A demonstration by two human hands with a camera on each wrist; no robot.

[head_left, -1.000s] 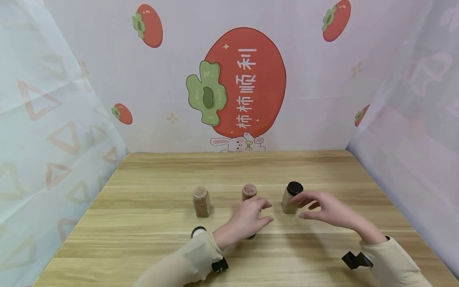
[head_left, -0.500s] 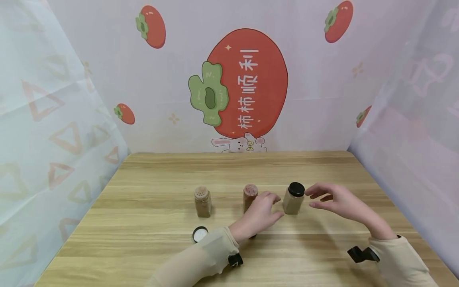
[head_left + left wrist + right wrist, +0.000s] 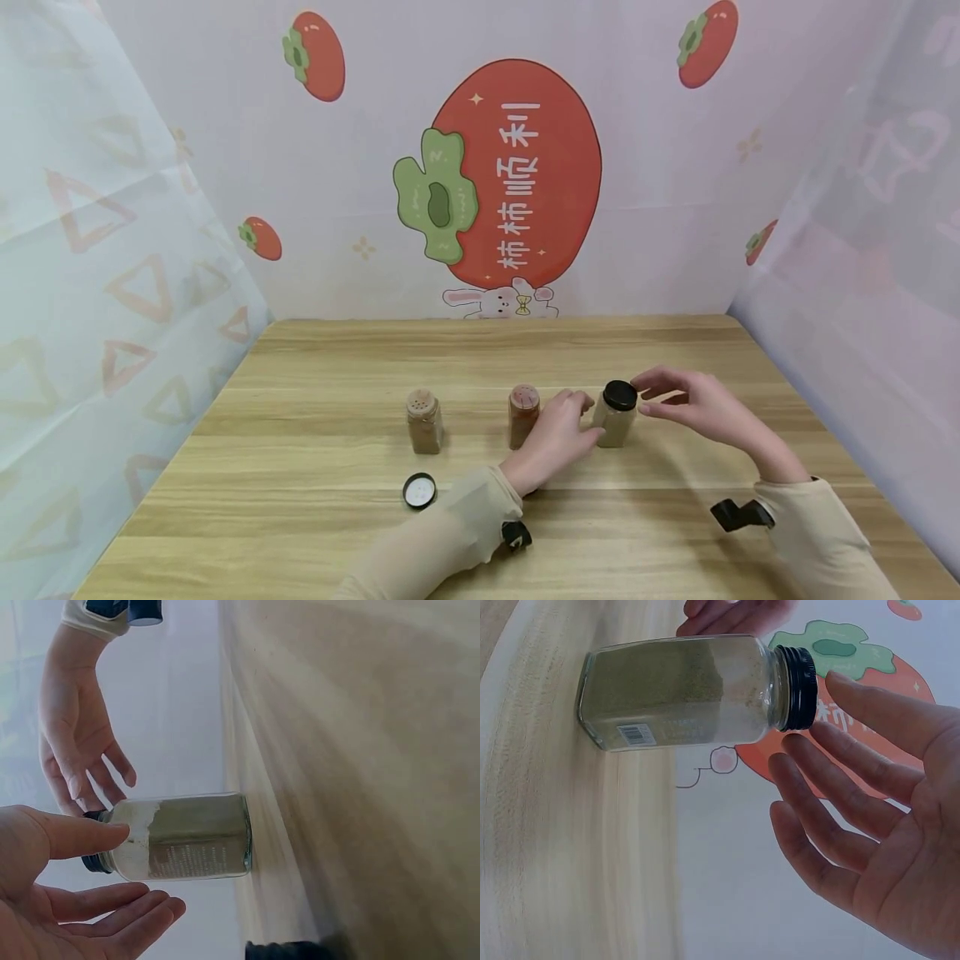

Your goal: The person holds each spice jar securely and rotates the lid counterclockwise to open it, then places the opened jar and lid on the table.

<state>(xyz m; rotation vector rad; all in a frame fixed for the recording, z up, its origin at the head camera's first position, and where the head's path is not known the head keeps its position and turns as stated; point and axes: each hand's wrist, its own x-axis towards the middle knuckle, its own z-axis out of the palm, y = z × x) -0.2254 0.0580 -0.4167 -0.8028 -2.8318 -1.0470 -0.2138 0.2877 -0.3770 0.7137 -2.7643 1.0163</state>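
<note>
A glass spice jar [image 3: 615,427] of greenish-brown powder stands upright at the right of the row, its black screw lid [image 3: 801,688] on. My left hand [image 3: 553,437] reaches in from its left side; in the left wrist view the thumb overlaps the jar's shoulder and the other fingers are loosely extended alongside. On the opposite side, my right hand [image 3: 697,407] is spread with gently bent fingers, the fingertips [image 3: 840,681] right by the lid. Neither hand's fingers are closed round the jar.
Two more spice jars with perforated tops stand left: a brown one [image 3: 425,427] and a reddish one [image 3: 522,412], partly behind my left hand. A loose black lid [image 3: 419,492] lies white inside up on the wooden table [image 3: 300,375]. A printed cloth [image 3: 637,267] hangs behind.
My left hand has moved right, from in front of the reddish jar to the greenish jar's side. My right hand drew back right, uncovering that jar, then came in again toward its lid.
</note>
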